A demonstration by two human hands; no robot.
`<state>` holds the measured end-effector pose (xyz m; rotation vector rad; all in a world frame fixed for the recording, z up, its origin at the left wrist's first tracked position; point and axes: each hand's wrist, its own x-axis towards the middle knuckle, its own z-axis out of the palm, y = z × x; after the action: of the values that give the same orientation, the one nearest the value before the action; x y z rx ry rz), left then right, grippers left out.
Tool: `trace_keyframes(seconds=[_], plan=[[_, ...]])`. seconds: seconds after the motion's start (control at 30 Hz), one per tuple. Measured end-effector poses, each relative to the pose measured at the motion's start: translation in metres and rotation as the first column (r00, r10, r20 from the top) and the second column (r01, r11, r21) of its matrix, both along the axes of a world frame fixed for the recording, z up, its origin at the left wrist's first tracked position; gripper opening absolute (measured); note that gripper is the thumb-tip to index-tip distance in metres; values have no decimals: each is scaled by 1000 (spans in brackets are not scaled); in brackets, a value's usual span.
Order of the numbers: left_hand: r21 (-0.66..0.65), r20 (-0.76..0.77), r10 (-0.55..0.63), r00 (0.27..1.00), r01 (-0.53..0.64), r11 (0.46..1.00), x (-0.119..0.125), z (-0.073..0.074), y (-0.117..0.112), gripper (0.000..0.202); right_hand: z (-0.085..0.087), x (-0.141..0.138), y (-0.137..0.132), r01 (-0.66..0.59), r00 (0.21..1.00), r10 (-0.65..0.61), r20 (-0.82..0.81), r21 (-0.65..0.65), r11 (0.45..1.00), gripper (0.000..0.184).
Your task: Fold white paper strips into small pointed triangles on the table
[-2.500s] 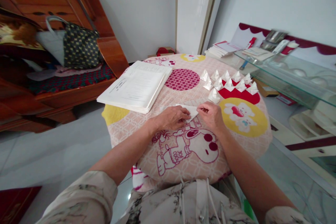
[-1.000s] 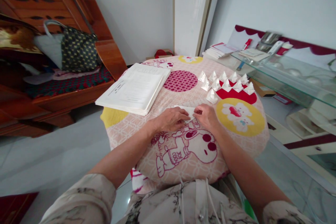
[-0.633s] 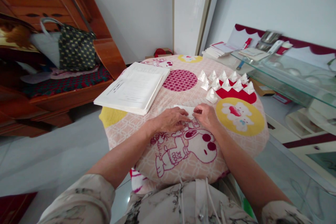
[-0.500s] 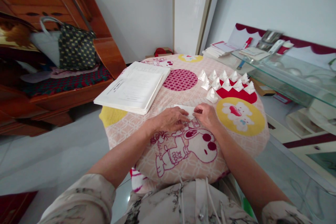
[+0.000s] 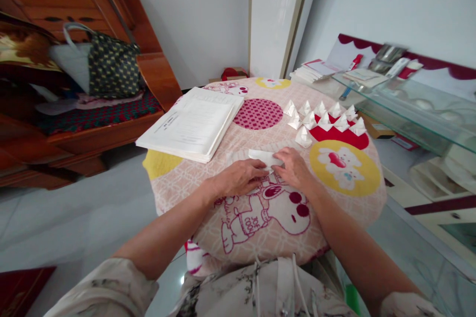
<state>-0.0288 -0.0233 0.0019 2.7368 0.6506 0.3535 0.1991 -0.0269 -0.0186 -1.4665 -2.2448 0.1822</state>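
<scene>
A small folded piece of white paper (image 5: 265,155) lies on the patterned tablecloth in front of me. My left hand (image 5: 243,177) rests at its left and near side, fingers closed together over the lower edge. At the right end, my right hand (image 5: 293,167) pinches the paper between thumb and fingers. Parts of the sheet are hidden under both hands. Beyond my right hand, several folded white paper shapes (image 5: 325,121) with pointed tops stand in rows, and a single one (image 5: 304,136) sits nearer to me.
A thick stack of white paper (image 5: 186,124) lies at the table's left side. To the right stands a glass shelf (image 5: 416,104) with metal bowls (image 5: 388,54) and papers. A wooden bench (image 5: 156,79) holding a dotted bag (image 5: 111,67) is on the left.
My fingers have shifted slightly on the paper, the right hand lying a little lower over its end. The whole view has moved slightly, while the paper shapes and stack keep their places.
</scene>
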Motion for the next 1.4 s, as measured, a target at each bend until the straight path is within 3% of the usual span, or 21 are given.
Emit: trace_keyframes(seconds=[0.27, 0.43, 0.77, 1.4], plan=[[-46, 41, 5, 999, -3, 999, -3, -6, -2, 34, 23, -3, 17, 13, 998, -24, -53, -193, 981, 5], [-68, 64, -2, 998, 7, 998, -4, -6, -4, 36, 31, -6, 24, 3, 999, -19, -50, -311, 950, 11], [-152, 58, -21, 998, 29, 988, -7, 2, -7, 25, 15, -6, 23, -28, 998, 15, -66, -211, 977, 14], [-193, 48, 4, 999, 5, 981, -7, 7, -8, 26, 14, -10, 22, 25, 998, -36, -49, -209, 978, 16]])
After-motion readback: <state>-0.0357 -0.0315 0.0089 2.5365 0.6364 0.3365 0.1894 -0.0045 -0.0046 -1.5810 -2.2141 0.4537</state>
